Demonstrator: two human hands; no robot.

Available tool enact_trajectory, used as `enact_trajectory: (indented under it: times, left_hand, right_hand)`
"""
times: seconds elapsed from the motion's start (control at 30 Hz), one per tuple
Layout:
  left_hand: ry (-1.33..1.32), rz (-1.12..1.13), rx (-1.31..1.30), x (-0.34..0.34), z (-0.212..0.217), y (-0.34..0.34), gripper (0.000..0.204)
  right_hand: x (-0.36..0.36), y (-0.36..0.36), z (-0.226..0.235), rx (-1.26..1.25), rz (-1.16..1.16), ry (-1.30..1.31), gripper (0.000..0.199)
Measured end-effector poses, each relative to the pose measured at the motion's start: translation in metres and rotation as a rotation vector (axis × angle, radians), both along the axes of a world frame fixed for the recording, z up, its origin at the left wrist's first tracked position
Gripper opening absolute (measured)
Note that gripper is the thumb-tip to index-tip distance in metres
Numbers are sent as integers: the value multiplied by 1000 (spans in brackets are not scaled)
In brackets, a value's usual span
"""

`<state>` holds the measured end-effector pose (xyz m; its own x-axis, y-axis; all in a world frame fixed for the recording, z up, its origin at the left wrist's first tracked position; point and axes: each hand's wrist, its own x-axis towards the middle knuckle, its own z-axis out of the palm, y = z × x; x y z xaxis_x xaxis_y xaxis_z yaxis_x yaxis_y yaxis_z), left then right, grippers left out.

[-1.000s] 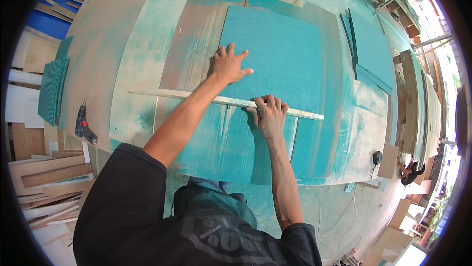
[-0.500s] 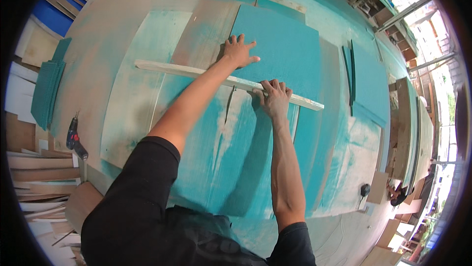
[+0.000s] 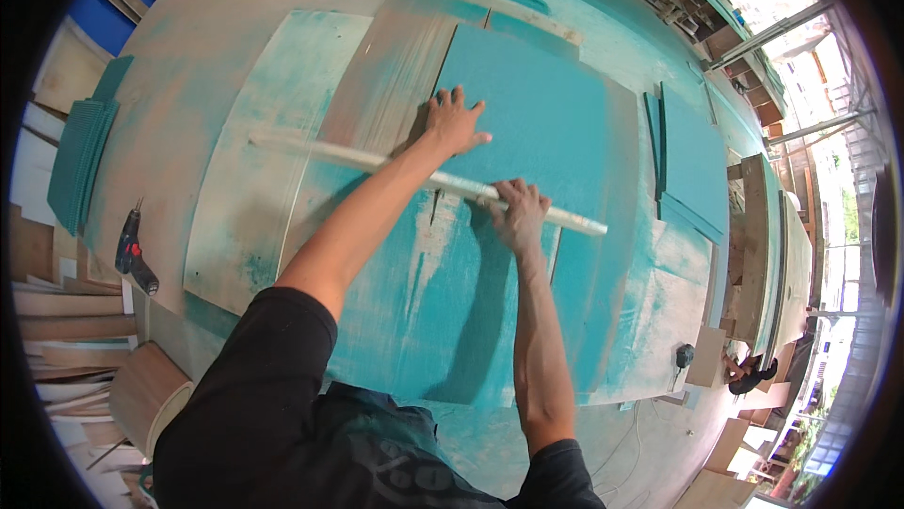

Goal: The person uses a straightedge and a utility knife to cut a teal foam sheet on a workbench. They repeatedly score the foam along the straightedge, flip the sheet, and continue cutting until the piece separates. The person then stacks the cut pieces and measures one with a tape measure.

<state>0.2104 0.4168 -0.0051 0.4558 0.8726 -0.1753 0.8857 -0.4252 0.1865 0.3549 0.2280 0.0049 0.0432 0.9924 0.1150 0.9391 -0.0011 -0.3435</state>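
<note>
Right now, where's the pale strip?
Head view, centre: the pale strip runs beneath the left forearm, along the teal panel's near edge, right hand on it.

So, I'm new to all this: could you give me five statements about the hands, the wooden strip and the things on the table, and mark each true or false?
1. The right hand grips the wooden strip. True.
2. The left hand grips the strip too. False: its fingers are spread at the left edge of the large teal board.
3. The strip's left end reaches out past the large teal board. True.
4. The drill lies to the right of both hands. False: it lies to their left, on the left side of the table.
5. More teal boards lie to the right of the large one. True.
</note>
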Motion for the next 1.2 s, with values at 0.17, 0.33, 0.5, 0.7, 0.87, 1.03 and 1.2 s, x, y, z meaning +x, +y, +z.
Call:
enact_trajectory:
  times: [0.17, 0.33, 0.5, 0.7, 0.87, 1.03, 1.2]
  left_hand:
    - [-42, -21, 20, -41, 7, -133, 80]
    - [-77, -22, 32, -87, 6, -266, 79]
    - [-80, -36, 65, -113, 7, -361, 80]
    - [-106, -30, 76, -132, 9, -422, 79]
    - [-113, -36, 104, -136, 4, -434, 79]
    - [-110, -29, 44, -136, 12, -436, 80]
    - [-124, -17, 75, -140, 7, -445, 79]
  right_hand:
    - [-35, -129, 0, 19, 18, 50, 32]
    - [-80, -257, 16, -5, 6, 70, 29]
    - [-106, -349, 23, -21, 15, 58, 27]
    - [-124, -410, 21, -11, 7, 64, 26]
    - [-127, -423, 21, -28, -9, 67, 26]
    - [-125, -427, 18, -32, 4, 59, 27]
    - [-130, -434, 20, -24, -8, 100, 27]
